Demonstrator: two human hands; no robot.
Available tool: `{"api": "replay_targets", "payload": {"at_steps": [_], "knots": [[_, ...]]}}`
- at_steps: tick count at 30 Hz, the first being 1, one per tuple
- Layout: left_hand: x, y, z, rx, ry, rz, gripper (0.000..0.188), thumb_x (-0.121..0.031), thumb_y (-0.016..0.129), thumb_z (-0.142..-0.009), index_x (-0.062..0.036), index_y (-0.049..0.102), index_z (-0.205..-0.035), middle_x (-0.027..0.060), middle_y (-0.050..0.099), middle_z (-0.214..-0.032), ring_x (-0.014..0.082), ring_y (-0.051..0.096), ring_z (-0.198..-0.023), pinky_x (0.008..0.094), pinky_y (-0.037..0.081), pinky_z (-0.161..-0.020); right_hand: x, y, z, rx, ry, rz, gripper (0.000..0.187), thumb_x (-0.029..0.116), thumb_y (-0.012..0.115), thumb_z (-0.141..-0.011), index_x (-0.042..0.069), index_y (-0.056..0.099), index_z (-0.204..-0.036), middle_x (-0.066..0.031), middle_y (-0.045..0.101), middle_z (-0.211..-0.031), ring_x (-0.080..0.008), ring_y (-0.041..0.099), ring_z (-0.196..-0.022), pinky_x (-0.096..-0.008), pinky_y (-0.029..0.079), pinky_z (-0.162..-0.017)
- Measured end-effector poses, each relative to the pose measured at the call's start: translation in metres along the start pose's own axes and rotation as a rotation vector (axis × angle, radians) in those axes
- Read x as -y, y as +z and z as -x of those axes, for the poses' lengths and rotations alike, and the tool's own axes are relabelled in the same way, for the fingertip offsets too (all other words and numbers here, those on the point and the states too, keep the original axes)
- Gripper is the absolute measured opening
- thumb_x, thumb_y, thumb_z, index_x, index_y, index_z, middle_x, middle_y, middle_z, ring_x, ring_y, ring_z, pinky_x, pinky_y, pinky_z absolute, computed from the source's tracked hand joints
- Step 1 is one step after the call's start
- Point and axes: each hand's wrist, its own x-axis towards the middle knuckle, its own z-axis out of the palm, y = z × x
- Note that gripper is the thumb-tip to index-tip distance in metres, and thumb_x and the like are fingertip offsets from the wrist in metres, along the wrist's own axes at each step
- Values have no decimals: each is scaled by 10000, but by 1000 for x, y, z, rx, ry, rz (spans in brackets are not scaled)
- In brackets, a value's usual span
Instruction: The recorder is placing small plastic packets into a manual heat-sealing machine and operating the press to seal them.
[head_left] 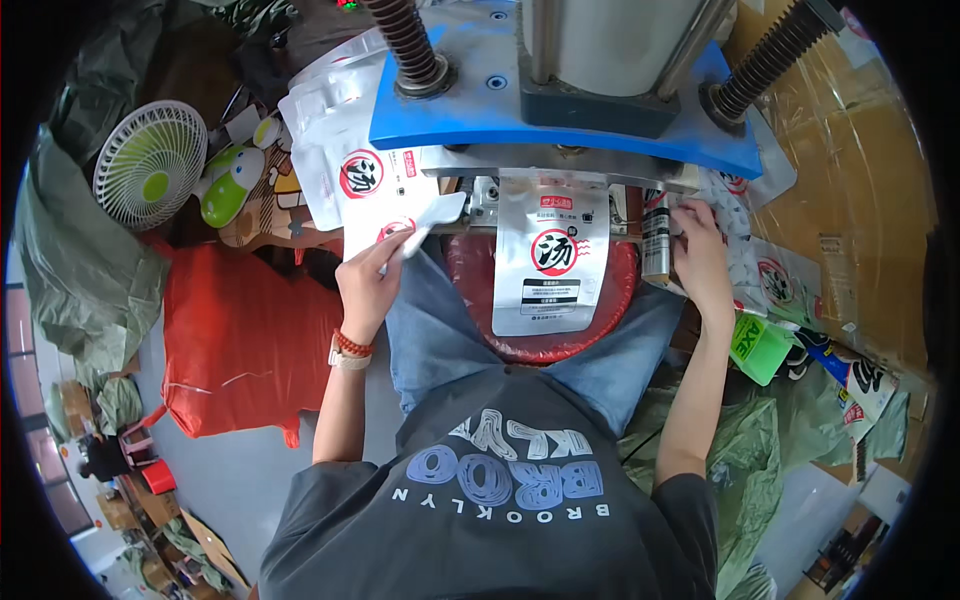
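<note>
My left hand pinches a flat white piece beside the left end of the press; its exact kind is unclear. A silver pouch with a red ring and black print hangs down from under the press's metal bar, above my lap. My right hand is curled beside an upright-looking dark and silver cylinder at the press's right end. Whether its bent fingers grip anything is hidden.
Overhead is the blue plate of the press, with coil springs. More pouches lie to the left and right. A red round seat shows between my legs. On the left are a small fan and a red bag; cardboard stands right.
</note>
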Motion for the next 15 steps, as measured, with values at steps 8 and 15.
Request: {"api": "replay_targets", "payload": {"at_steps": [8, 15], "knots": [[-83, -28, 15, -112, 166, 164, 397, 140, 599, -646, -52, 723, -970, 93, 729, -953, 257, 705, -934, 308, 551, -768, 119, -38, 47, -362, -110, -624, 323, -93, 684, -770, -9, 617, -1075, -130, 603, -1078, -217, 630, -951, -312, 495, -864], [-114, -36, 19, -26, 449, -87, 358, 19, 688, -654, -32, 708, -1008, 71, 723, -1013, 242, 703, -942, 319, 567, -779, 172, -19, 51, -41, -555, -220, 324, -26, 740, -711, -12, 672, -1027, -121, 638, -967, -277, 649, -812, -350, 538, -659]]}}
